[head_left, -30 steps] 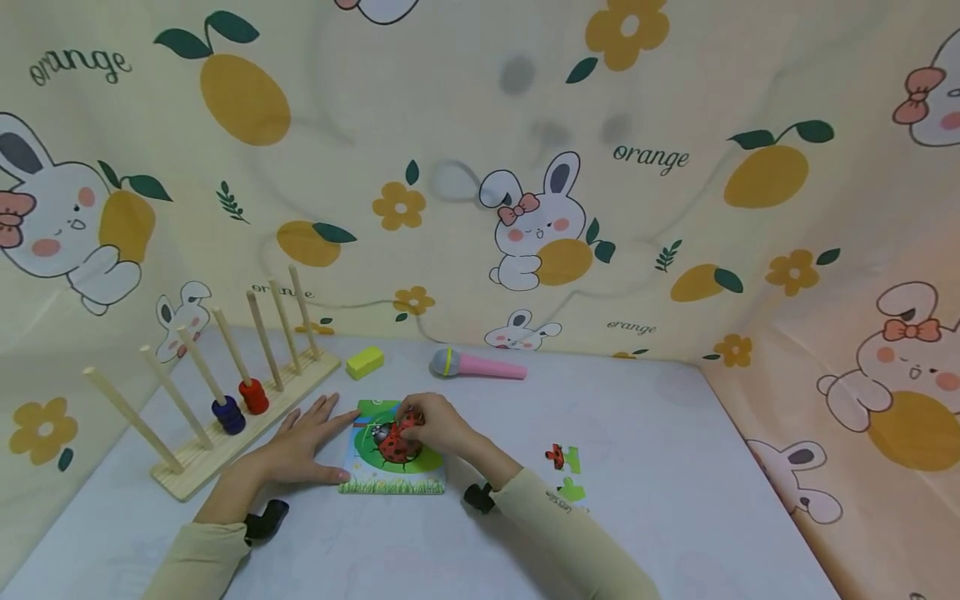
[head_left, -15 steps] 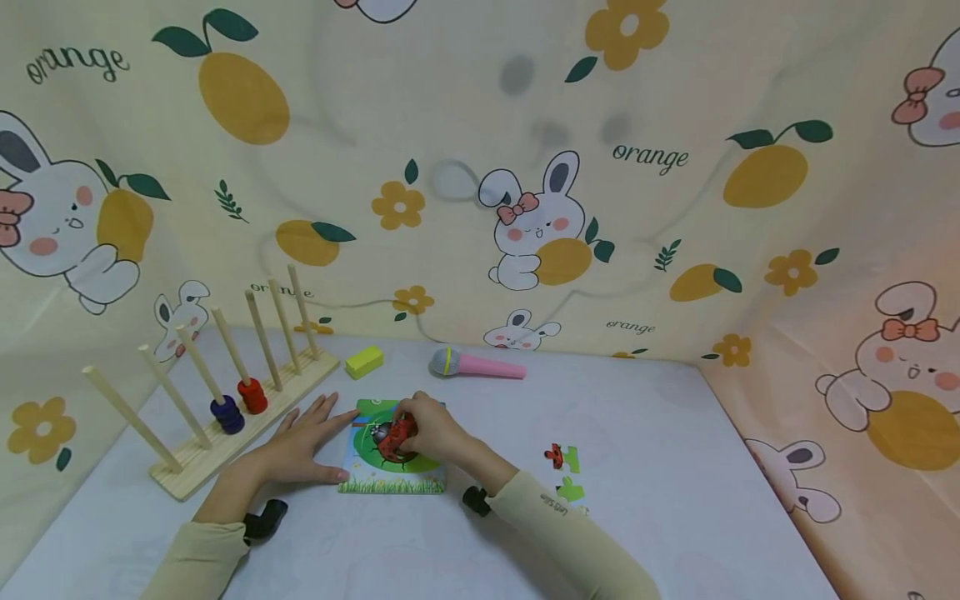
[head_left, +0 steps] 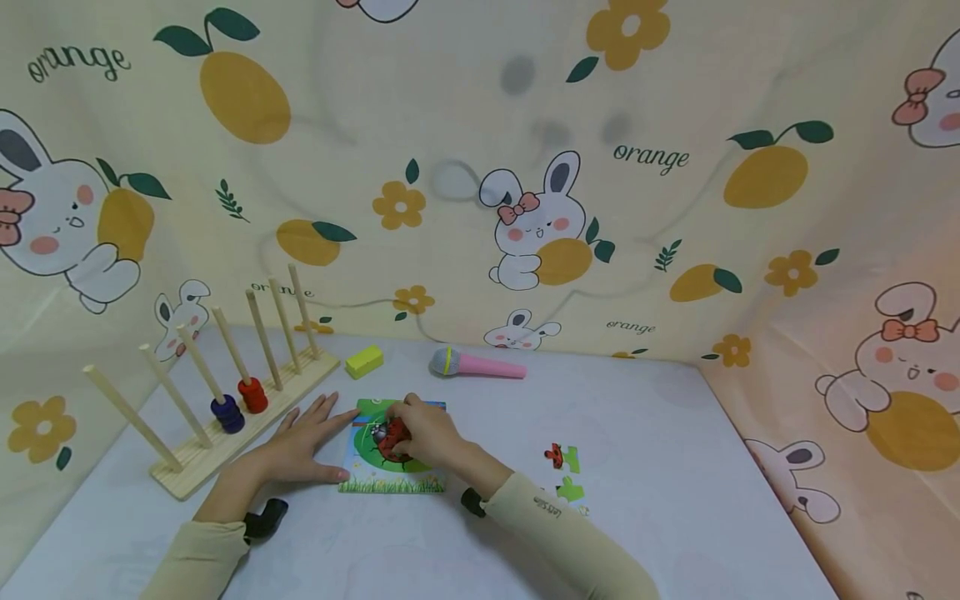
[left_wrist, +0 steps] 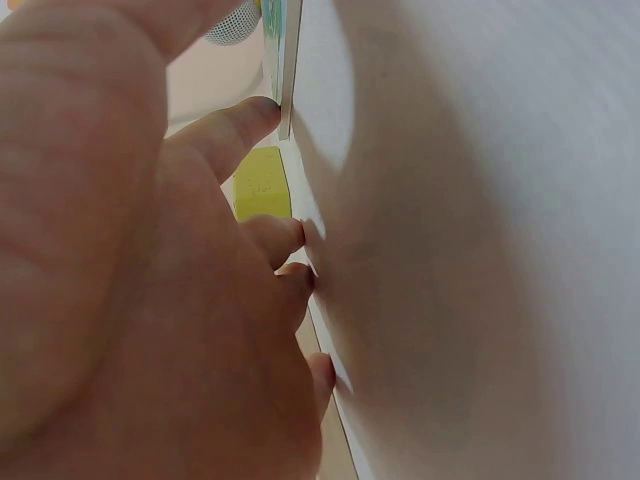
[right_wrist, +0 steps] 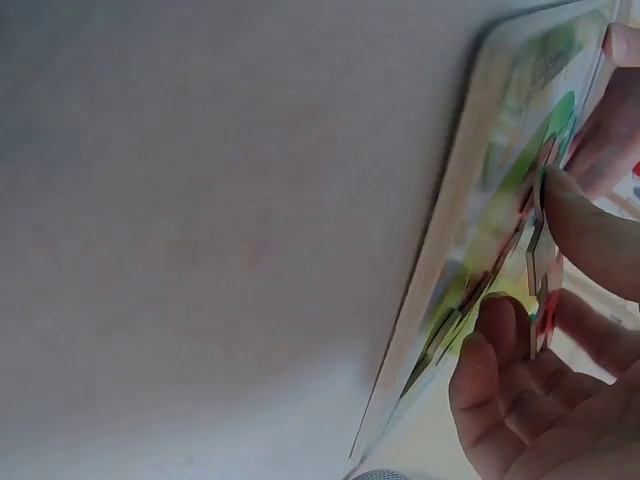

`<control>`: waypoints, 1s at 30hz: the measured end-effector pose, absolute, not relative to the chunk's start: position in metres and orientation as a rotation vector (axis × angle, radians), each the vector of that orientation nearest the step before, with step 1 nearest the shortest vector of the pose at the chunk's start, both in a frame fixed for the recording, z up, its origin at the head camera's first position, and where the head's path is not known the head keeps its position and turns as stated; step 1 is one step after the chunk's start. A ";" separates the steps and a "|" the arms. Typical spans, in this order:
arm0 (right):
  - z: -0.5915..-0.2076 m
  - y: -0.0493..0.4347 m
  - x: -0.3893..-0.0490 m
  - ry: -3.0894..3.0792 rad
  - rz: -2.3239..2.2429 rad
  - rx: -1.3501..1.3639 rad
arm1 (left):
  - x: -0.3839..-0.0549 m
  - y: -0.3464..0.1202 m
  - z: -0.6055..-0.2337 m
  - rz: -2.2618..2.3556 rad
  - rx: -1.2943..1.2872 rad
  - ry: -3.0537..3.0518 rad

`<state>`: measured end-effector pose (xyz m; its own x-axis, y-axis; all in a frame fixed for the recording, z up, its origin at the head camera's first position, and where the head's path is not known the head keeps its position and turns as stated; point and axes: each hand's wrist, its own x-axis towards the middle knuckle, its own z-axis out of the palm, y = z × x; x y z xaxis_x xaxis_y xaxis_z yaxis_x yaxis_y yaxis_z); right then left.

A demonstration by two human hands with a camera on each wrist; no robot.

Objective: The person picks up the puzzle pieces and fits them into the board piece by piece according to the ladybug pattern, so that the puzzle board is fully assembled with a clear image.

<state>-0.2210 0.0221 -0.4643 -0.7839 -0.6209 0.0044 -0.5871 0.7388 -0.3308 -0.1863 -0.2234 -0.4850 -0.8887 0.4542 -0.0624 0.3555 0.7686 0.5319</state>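
Lower center, the right hand [head_left: 429, 429] pinches a puzzle piece [right_wrist: 541, 265] over a ladybug board [head_left: 392, 485]; the left hand [head_left: 303, 446], fingers apart, touches its edge.

Wears a pale beige left sleeve [head_left: 201, 557] and a matching right sleeve [head_left: 576, 540] with small dark lettering [head_left: 547, 507]. Carries a rounded black left wrist camera [head_left: 266, 522] and a black right wrist camera [head_left: 472, 502].

L hand [head_left: 303, 450] splayed, back up, R hand [head_left: 433, 432] in a pinch, thumb [right_wrist: 597, 238] opp. fingers [right_wrist: 530, 402], both arms [head_left: 573, 540] fwd
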 end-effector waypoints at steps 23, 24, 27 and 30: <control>-0.468 0.020 -0.219 2.904 -0.337 -0.970 | -0.188 -0.223 -0.483 0.757 0.639 2.772; -0.468 0.020 -0.219 2.904 -0.335 -0.966 | -0.188 -0.223 -0.483 0.758 0.638 2.772; -0.468 0.019 -0.218 2.899 -0.319 -0.948 | -0.187 -0.223 -0.484 0.760 0.637 2.771; -0.467 0.019 -0.217 2.888 -0.302 -0.930 | -0.187 -0.224 -0.485 0.756 0.641 2.776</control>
